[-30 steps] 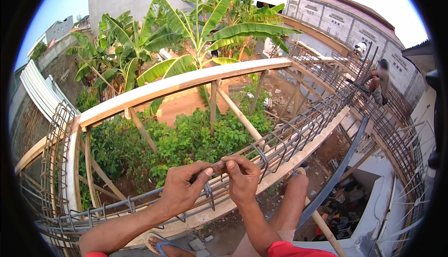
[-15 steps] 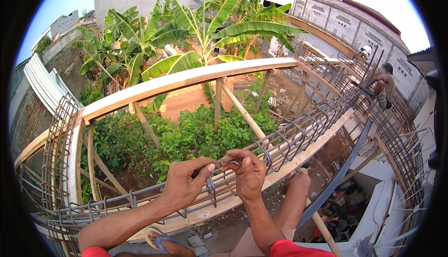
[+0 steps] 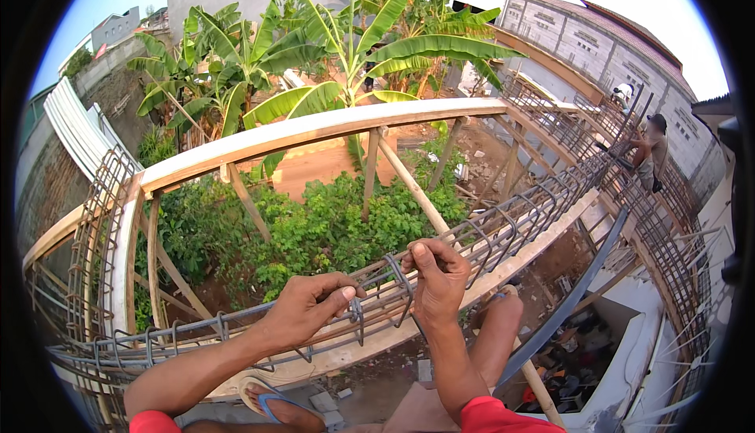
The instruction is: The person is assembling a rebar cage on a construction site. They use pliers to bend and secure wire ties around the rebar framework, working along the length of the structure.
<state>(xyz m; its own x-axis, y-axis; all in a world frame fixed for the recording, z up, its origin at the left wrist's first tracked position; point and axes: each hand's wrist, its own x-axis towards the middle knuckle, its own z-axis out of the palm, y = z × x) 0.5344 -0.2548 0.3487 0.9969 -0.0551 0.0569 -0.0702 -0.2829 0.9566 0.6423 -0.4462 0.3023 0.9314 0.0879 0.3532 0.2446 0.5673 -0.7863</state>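
Note:
A long rebar cage (image 3: 519,211), made of steel bars with bent stirrups around them, crosses in front of me from lower left to upper right. Over its near-left part is my left hand (image 3: 314,307), thumb and forefinger pinched together beside a stirrup. My right hand (image 3: 438,276) is raised just above the bars, its thumb pressed on curled fingers. Anything inside either pinch is too small to make out. Between the two hands stands a steel stirrup (image 3: 403,285), tilted across the bars.
A timber board (image 3: 330,134) on wooden props runs along the far side, with leafy plants (image 3: 338,221) below. Another rebar cage (image 3: 98,236) stands at left. At right, a person (image 3: 649,154) sits on rebar, another behind. My sandalled foot (image 3: 271,401) is below the cage.
My hands have moved apart, the right one going right and slightly up. A stirrup now shows between them, where earlier one was beside my right hand. The seated person's posture has shifted.

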